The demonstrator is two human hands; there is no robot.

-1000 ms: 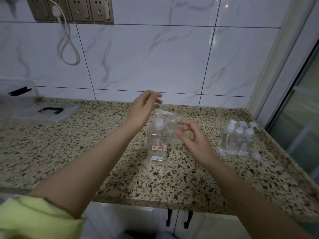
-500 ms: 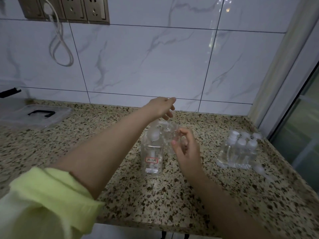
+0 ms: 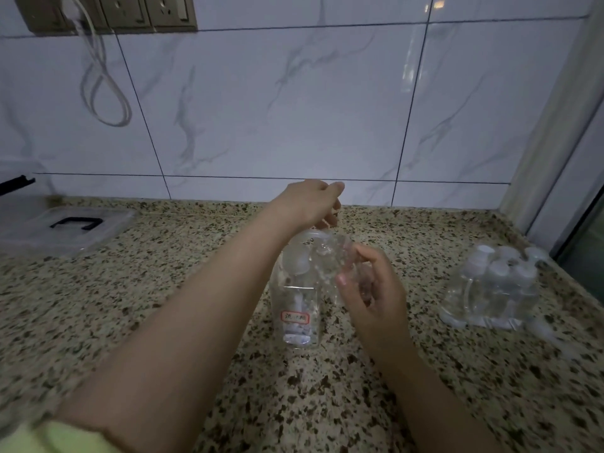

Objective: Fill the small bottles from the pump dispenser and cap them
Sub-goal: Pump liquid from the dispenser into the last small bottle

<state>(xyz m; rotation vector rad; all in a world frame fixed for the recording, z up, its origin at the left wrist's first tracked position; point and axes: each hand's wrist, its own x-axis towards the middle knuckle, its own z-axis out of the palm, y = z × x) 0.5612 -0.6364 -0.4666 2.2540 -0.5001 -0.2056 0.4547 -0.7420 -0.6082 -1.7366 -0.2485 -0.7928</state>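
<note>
The desk (image 3: 163,322) is carrying the clear pump dispenser (image 3: 299,308) at centre. At 3 o'clock from it, a cluster of capped small bottles (image 3: 493,289) is standing; their fill cannot be told. The left hand (image 3: 310,204), fingers curled downward, is resting over the pump head. The right hand (image 3: 369,289) is holding one small bottle (image 3: 336,256) at the spout. Judgement: filling is under way; capping of this bottle remains.

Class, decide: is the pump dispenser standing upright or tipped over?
Upright: the pump dispenser stands base-down on the countertop, left hand on its pump.
</note>
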